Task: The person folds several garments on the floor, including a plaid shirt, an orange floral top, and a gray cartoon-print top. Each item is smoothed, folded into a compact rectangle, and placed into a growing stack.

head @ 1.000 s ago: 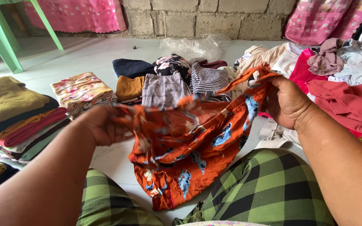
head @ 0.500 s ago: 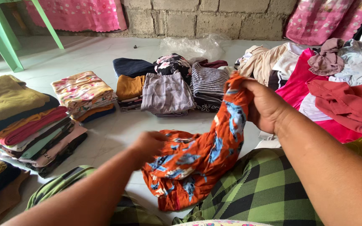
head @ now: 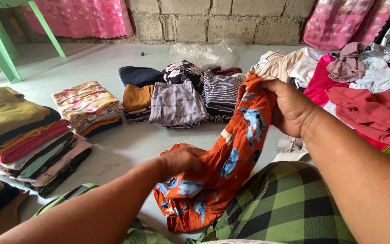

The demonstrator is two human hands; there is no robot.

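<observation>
Since a moment ago the left hand [head: 181,161] has slid up the orange patterned garment [head: 217,171], fingers clamped on it above the pale tiled floor [head: 127,144], while the raised right hand [head: 292,108] pinches its top edge beside the block wall [head: 213,18].

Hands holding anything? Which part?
Both hold the orange garment: right hand pinches its top edge, raised; left hand grips a lower fold.
</observation>
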